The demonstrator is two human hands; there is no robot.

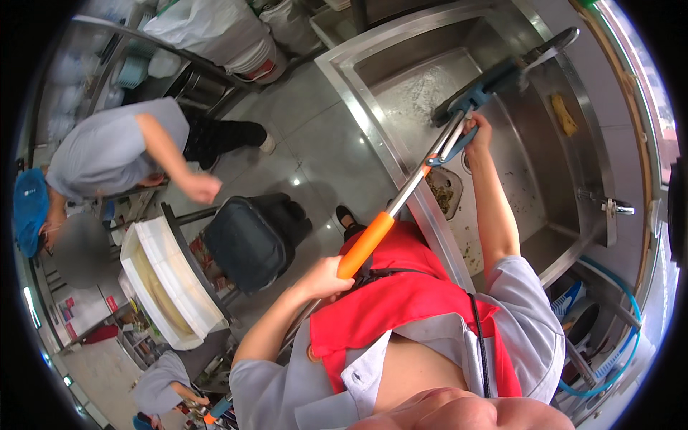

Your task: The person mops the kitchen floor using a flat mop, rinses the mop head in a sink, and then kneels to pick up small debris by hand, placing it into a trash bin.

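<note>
A sponge mop [411,185] slants across the view, its blue head [473,99] and dark sponge over a stainless steel sink [371,126]. My left hand [325,277] wraps the lower end of the mop's orange grip [367,244], close to my red apron [387,301]. Just below the mop head, my right hand [478,133] grips the blue squeeze lever [457,148]. A chrome tap spout [559,43] reaches over the far end of the mop head, and water seems to run there. Food scraps lie in the drain strainer [445,192] beneath the handle.
A yellow cloth [563,114] lies on the sink's back ledge, near a second tap [607,204]. A dark bin [247,242] and white crates [169,285] stand left. One co-worker [121,145] bends nearby; another person [161,384] is lower left. A blue hose [637,312] hangs right.
</note>
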